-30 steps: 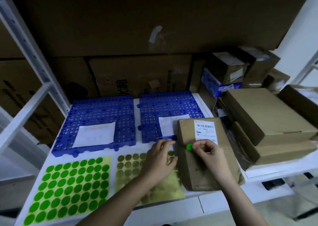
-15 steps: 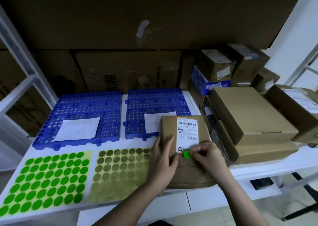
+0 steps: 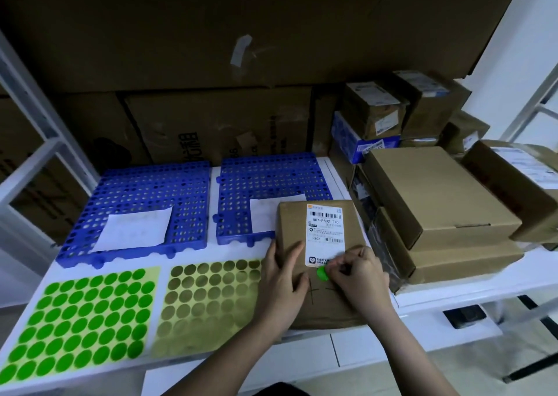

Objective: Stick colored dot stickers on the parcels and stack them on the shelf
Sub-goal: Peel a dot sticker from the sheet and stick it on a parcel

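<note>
Right hand (image 3: 359, 278): pinching a green dot (image 3: 322, 273), which touches the parcel (image 3: 314, 305) just below the label (image 3: 325, 235).
Left hand (image 3: 283, 287): fingers spread flat on the parcel's left side, steadying it.
Parcel: on the table (image 3: 362, 344), right of the spent sheet (image 3: 208, 302) and the full green sheet (image 3: 81, 320).
Method, as we judge it: lay one edge of the dot first, smooth outward with a fingertip, keep off the barcode, hold the parcel braced.
Change since half a second ago: dot and both hands sit much as they did; our view has shifted only slightly.
</note>
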`<action>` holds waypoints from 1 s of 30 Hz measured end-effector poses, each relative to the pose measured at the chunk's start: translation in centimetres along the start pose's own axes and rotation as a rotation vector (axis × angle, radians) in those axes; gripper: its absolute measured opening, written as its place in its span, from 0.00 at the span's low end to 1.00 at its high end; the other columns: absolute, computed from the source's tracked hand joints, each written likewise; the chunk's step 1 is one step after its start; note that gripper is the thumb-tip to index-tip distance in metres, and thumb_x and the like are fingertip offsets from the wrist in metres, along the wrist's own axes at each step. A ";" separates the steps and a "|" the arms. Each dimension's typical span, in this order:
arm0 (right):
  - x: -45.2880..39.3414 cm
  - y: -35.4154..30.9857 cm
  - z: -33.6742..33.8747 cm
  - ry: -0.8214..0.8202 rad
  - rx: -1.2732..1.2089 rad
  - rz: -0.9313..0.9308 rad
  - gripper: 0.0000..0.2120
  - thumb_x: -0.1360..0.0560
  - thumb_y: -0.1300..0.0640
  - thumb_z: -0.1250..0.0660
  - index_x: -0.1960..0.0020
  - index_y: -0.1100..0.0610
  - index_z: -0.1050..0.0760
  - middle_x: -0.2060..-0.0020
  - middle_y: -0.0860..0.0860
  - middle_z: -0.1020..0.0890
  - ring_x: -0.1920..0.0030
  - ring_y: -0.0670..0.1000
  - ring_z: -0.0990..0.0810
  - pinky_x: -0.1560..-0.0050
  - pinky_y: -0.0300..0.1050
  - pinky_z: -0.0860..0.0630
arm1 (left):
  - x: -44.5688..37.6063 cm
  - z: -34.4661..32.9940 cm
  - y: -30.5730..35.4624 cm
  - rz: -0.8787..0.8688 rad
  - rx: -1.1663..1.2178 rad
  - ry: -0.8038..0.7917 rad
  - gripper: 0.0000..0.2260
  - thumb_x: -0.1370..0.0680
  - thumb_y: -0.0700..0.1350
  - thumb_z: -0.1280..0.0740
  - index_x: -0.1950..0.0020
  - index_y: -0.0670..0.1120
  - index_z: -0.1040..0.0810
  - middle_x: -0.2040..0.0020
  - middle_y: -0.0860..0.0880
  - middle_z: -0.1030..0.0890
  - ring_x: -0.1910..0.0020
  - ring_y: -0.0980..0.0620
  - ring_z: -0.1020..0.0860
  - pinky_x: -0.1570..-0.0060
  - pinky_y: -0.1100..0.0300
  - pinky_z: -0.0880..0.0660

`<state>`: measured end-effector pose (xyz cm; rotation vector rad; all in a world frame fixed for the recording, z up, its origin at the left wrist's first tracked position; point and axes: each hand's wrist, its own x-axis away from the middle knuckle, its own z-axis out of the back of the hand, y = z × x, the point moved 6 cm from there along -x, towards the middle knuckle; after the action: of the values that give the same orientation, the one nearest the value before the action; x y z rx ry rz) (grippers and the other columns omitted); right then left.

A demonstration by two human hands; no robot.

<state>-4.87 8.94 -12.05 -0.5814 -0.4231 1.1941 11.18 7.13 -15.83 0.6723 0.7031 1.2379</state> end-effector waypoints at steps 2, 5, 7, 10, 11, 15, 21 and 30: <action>0.0 -0.1 0.0 0.021 0.012 0.016 0.06 0.29 0.50 0.28 0.62 0.45 0.24 0.54 0.44 0.30 0.42 0.51 0.27 0.48 0.45 0.36 | 0.0 0.0 0.0 -0.003 -0.005 -0.003 0.26 0.22 0.46 0.36 0.28 0.64 0.39 0.23 0.51 0.52 0.24 0.52 0.49 0.29 0.60 0.42; 0.1 -0.2 -0.1 0.066 0.043 0.024 0.05 0.30 0.51 0.28 0.61 0.47 0.23 0.55 0.45 0.30 0.43 0.52 0.27 0.51 0.44 0.40 | 0.0 0.1 0.0 -0.012 -0.007 0.001 0.26 0.22 0.46 0.36 0.28 0.64 0.39 0.23 0.50 0.52 0.24 0.52 0.49 0.29 0.60 0.42; 0.1 -0.1 -0.2 0.092 0.078 0.029 0.03 0.30 0.51 0.28 0.58 0.49 0.20 0.54 0.46 0.30 0.43 0.53 0.27 0.52 0.43 0.41 | 0.0 0.1 0.0 -0.017 -0.008 0.001 0.26 0.22 0.46 0.36 0.28 0.64 0.38 0.23 0.50 0.52 0.24 0.52 0.48 0.29 0.60 0.42; 0.4 -0.2 -0.3 0.107 0.099 0.046 0.03 0.31 0.51 0.27 0.59 0.46 0.21 0.55 0.44 0.32 0.44 0.51 0.28 0.52 0.43 0.43 | 0.0 0.0 -0.2 -0.019 0.006 0.006 0.26 0.23 0.46 0.35 0.29 0.64 0.38 0.23 0.51 0.52 0.24 0.52 0.47 0.30 0.60 0.42; 0.5 -0.3 -0.3 0.113 0.103 0.055 0.04 0.32 0.51 0.26 0.60 0.45 0.22 0.55 0.44 0.32 0.45 0.50 0.29 0.51 0.43 0.44 | 0.0 -0.1 -0.2 -0.019 0.015 0.007 0.26 0.23 0.46 0.35 0.29 0.64 0.38 0.24 0.51 0.52 0.25 0.52 0.47 0.30 0.60 0.42; 0.4 0.1 -0.5 0.121 0.142 0.071 0.10 0.33 0.49 0.26 0.53 0.44 0.22 0.54 0.44 0.31 0.45 0.50 0.29 0.50 0.42 0.45 | 0.0 -0.1 -0.4 -0.026 0.034 0.011 0.26 0.23 0.45 0.35 0.29 0.64 0.37 0.24 0.51 0.51 0.25 0.52 0.46 0.29 0.58 0.40; 0.6 0.6 -0.5 0.303 0.196 0.088 0.21 0.33 0.43 0.30 0.43 0.49 0.24 0.45 0.51 0.25 0.43 0.56 0.28 0.48 0.53 0.32 | -0.8 0.1 -0.1 -0.007 0.065 0.069 0.25 0.26 0.49 0.31 0.30 0.60 0.34 0.24 0.54 0.52 0.25 0.54 0.47 0.30 0.61 0.41; 0.6 0.2 -1.6 0.230 0.333 0.144 0.25 0.29 0.39 0.43 0.37 0.50 0.26 0.36 0.55 0.26 0.38 0.59 0.27 0.50 0.55 0.24 | -1.8 -0.2 1.0 0.027 -0.077 0.095 0.34 0.29 0.63 0.37 0.25 0.61 0.43 0.23 0.47 0.51 0.25 0.48 0.44 0.32 0.56 0.38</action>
<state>-3.86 9.20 -13.46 -0.4578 0.0155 1.2849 10.13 5.62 -15.00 0.5638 0.7225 1.3217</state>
